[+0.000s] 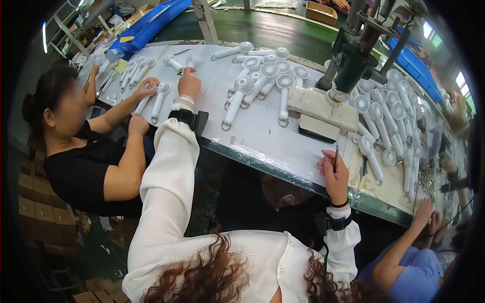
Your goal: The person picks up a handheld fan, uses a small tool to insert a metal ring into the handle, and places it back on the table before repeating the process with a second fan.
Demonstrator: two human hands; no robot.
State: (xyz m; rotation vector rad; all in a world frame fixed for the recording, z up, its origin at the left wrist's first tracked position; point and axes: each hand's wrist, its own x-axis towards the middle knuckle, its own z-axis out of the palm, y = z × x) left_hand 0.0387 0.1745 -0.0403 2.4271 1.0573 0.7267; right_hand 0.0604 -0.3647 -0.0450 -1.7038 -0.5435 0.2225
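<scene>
1. I see the left hand [188, 85] well left of the green press [355, 63], near a white fan [175, 64]; its grip I cannot tell.
2. My right hand [334, 175], on the press's near side, narrowly grips a slim dark tool [337, 155].
3. More fans [270, 70] lie piled left of the press.

A slim, dark, pen-like tool [337, 155] stands nearly upright in the right hand [334, 177], one end toward twelve o'clock. A white handheld fan [175, 64] lies on the bench [262, 139] just beside the left hand [189, 85], head toward ten o'clock.
</scene>
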